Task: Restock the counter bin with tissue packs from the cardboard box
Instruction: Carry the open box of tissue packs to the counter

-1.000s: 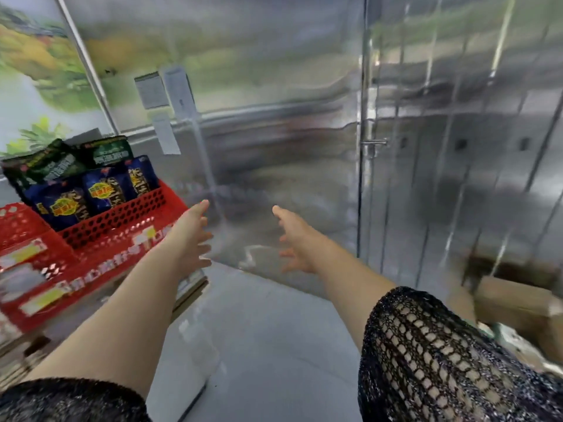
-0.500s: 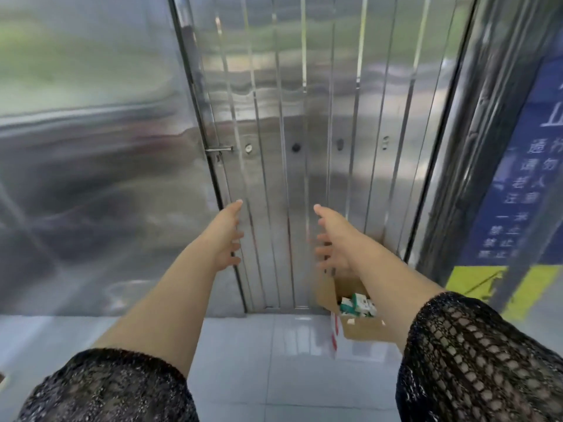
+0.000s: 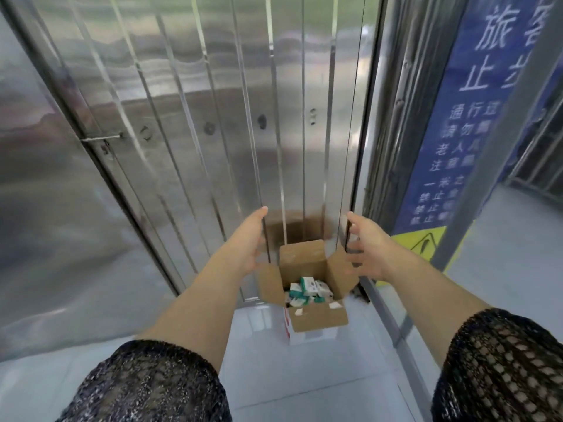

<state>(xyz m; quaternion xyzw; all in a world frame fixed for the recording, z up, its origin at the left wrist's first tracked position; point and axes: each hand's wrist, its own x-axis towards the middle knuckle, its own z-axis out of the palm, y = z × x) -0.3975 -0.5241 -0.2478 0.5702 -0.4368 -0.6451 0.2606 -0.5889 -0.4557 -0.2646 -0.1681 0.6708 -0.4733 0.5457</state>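
Between and below the two outstretched hands, the cardboard box (image 3: 307, 287) sits on the pale floor (image 3: 274, 376) against a ribbed metal door (image 3: 213, 117), its flaps splayed, green-and-white tissue packs (image 3: 306, 290) heaped inside. The left hand (image 3: 246, 245) is spread, fingers straight, holding nothing. The right hand (image 3: 364, 248) is likewise spread with fingers loosely apart, empty, near a blue sign (image 3: 466, 117).

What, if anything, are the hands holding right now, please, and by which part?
Nothing is held. The left hand and right hand are both open and empty, reaching out above the open cardboard box of tissue packs on the floor.
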